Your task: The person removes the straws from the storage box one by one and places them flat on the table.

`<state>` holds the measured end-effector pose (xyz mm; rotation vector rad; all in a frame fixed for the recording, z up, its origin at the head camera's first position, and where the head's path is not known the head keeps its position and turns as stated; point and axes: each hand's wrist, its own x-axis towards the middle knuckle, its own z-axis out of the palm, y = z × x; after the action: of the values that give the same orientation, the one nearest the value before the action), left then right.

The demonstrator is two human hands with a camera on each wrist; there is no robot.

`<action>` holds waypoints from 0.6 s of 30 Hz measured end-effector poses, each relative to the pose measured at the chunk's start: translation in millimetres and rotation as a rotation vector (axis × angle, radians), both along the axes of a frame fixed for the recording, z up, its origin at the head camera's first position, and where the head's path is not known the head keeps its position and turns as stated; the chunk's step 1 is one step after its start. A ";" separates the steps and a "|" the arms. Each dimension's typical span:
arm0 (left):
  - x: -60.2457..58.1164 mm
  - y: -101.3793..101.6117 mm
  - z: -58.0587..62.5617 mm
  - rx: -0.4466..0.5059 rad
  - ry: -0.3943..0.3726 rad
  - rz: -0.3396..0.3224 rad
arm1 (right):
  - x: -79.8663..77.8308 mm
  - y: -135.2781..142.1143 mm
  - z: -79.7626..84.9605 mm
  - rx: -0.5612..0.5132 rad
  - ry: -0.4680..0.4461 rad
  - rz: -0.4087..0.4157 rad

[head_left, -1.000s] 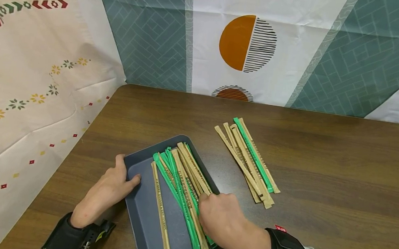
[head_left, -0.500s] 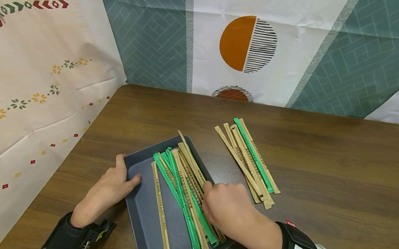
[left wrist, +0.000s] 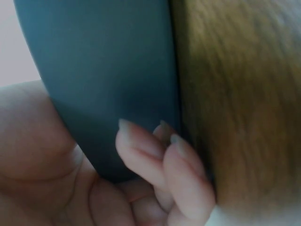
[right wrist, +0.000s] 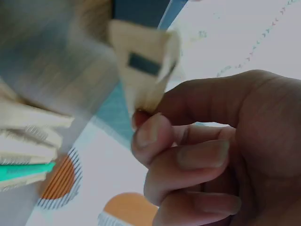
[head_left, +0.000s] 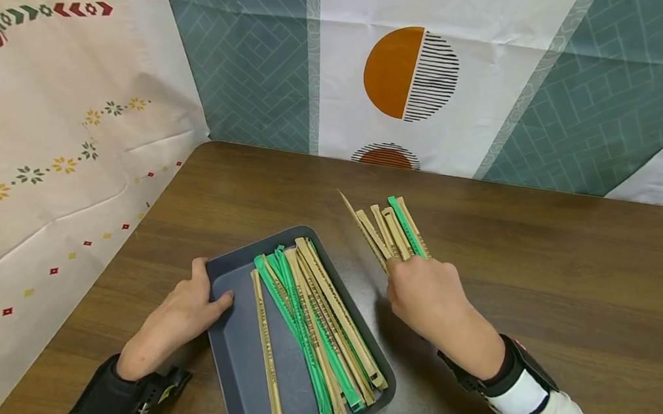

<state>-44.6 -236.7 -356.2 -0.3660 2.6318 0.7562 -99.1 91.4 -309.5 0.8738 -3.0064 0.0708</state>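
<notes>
On the left, my left hand (head_left: 183, 312) grips the dark grey tray (head_left: 237, 363), thumb over its rim. In the left wrist view the fingers (left wrist: 188, 174) curl round the tray's outer wall (left wrist: 117, 70). My right hand (head_left: 433, 295) pinches one long, flat stick in a tan paper wrapper (right wrist: 136, 84) between thumb and index finger. That hand is over a loose pile of similar tan sticks (head_left: 396, 229) with one green stick (head_left: 407, 227) among them, covering their near ends. Inside the tray lie several tan wrapped sticks (head_left: 305, 310) and green ones (head_left: 293, 302).
A brown wooden table (head_left: 567, 287) carries everything. A patterned green and white cloth (head_left: 249, 62) hangs beyond its far edge, and a cream embroidered cloth (head_left: 92, 166) hangs along the left. One tan stick (head_left: 266, 346) lies apart near the tray's left side.
My right hand has lifted a tan stick out of the tray's right side and carried it up and right, over the pile on the table. The left hand and tray have stayed put.
</notes>
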 end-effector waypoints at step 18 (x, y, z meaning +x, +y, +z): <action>-1.5 -0.5 -2.5 0.010 0.005 0.003 | -24.2 10.2 -4.7 0.136 -0.345 -0.234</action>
<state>-46.1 -237.1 -358.7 -0.3654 2.6320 0.7712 -123.3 101.6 -314.1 0.5585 -3.4500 0.0168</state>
